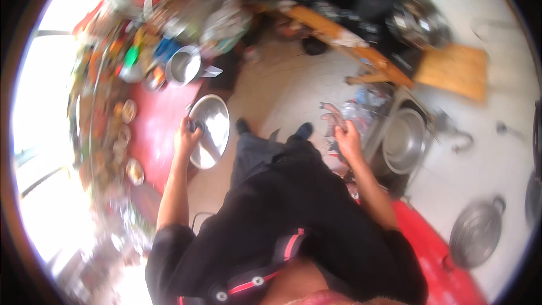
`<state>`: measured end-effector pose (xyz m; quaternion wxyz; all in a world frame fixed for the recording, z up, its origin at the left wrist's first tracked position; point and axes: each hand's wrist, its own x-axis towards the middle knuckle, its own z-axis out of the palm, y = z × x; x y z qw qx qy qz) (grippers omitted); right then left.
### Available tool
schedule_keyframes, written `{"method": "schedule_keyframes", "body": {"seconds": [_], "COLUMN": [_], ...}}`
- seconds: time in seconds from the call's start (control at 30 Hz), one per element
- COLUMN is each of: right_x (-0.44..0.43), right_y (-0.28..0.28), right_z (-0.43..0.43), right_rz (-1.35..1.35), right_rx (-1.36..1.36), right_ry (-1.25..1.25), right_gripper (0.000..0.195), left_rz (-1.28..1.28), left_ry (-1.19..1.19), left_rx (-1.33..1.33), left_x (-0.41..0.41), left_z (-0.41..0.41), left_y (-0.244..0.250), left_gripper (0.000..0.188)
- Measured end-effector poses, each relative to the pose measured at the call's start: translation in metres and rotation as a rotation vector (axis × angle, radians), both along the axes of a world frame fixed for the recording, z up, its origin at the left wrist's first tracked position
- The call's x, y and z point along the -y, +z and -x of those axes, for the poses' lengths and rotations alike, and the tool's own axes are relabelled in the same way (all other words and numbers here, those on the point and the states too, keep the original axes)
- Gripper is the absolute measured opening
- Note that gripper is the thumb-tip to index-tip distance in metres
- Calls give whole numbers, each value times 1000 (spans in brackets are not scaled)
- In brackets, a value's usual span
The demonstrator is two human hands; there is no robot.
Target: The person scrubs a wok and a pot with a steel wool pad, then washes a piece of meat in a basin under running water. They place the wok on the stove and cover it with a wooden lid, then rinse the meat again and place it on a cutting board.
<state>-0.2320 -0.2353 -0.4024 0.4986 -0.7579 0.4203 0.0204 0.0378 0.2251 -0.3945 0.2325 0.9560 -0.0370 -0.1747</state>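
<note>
My left hand (186,137) grips the dark knob of a shiny metal lid (212,131), which is tilted on its side beside a red tabletop (148,135). Out to the right, my right hand (349,137) is shut on a crumpled pinkish-grey cloth (333,119) that hangs from the fingers. A metal pan with a handle (185,67) stands at the far end of the red top, beyond the lid. The picture is blurred by motion.
To the right, a metal basin (405,140) sits in a sink, with a tap (461,140) behind it. A wooden board (453,72) and steel pots (419,21) lie farther off near a black stove. Small dishes (135,171) line the left side.
</note>
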Motion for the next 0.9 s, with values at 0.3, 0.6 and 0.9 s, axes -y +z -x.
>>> {"method": "schedule_keyframes", "body": {"seconds": [0.3, 0.6, 0.9], "right_x": [129, 102, 86], "right_y": [-6, 8, 18], "right_z": [116, 177, 180], "right_rz": [262, 50, 129], "right_rx": [147, 120, 190], "right_ry": [-352, -770, -1187], "right_gripper": [23, 31, 22], "left_rz": [394, 321, 152], "left_ry": [-779, -1120, -1138], "left_rx": [102, 370, 317], "left_x": [462, 803, 932], "left_z": [44, 8, -45], "left_y": [127, 184, 132], "left_gripper": [45, 65, 70]}}
